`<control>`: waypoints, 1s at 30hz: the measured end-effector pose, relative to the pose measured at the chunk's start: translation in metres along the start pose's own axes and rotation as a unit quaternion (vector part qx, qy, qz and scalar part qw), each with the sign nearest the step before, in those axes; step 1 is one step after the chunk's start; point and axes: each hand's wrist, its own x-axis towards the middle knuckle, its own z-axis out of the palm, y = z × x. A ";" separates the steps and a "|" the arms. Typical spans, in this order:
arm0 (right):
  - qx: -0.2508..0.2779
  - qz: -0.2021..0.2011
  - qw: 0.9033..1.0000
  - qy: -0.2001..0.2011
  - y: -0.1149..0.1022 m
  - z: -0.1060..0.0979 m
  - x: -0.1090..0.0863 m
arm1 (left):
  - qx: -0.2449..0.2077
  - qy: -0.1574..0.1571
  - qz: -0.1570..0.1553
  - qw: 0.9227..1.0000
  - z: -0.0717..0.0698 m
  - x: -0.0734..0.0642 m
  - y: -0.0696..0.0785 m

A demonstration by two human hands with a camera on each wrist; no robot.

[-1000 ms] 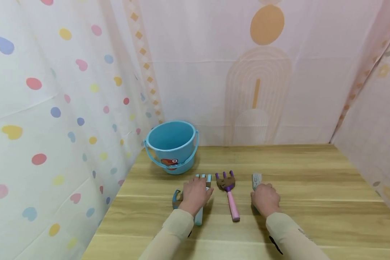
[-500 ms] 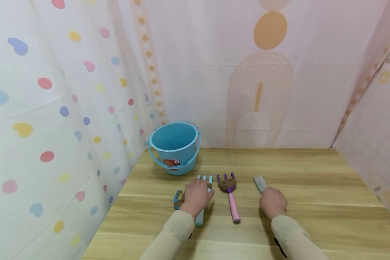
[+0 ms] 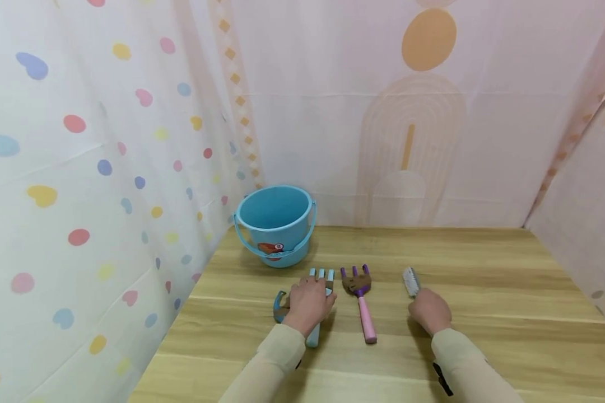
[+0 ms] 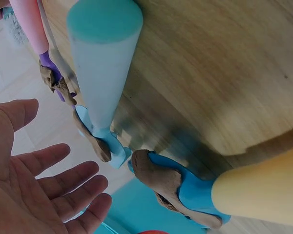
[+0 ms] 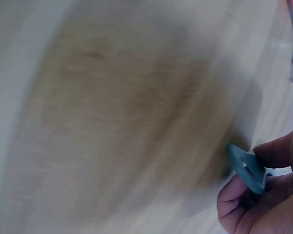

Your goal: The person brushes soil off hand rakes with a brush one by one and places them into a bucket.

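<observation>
My right hand (image 3: 431, 310) grips a small brush (image 3: 410, 281) by its handle, white bristles pointing away from me. In the right wrist view, the teal handle end (image 5: 249, 170) sticks out between thumb and curled fingers. My left hand (image 3: 307, 305) is over a light-blue hand rake (image 3: 313, 336); the left wrist view shows its fingers (image 4: 71, 180) spread and apart from the tools. Beside it lies a blue-headed tool with a yellow handle (image 4: 256, 190), mostly hidden in the head view. A purple rake with a pink handle (image 3: 367, 319) lies between the hands. Brown lumps cling to these tool heads.
A light-blue bucket (image 3: 282, 232) with its handle hanging down stands at the back left of the wooden table (image 3: 474, 252). Patterned curtains (image 3: 333, 140) close off the back and both sides.
My right hand has shifted right with the brush and turned it, so the white bristles now show. The left hand stays over the light-blue rake. The head view has shifted slightly.
</observation>
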 end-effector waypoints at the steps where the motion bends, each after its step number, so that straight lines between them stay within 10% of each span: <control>1: 0.000 0.000 1.000 -0.001 0.001 0.000 0.000 | 0.003 0.004 0.003 1.000 0.000 0.000 0.000; 21: 0.042 -0.030 0.997 0.048 0.020 -0.017 -0.013 | 0.020 0.004 -0.016 1.000 -0.002 0.006 0.000; 30: 0.087 -0.029 0.994 0.057 0.019 -0.019 -0.024 | -0.006 -0.030 0.001 1.000 0.005 0.001 0.025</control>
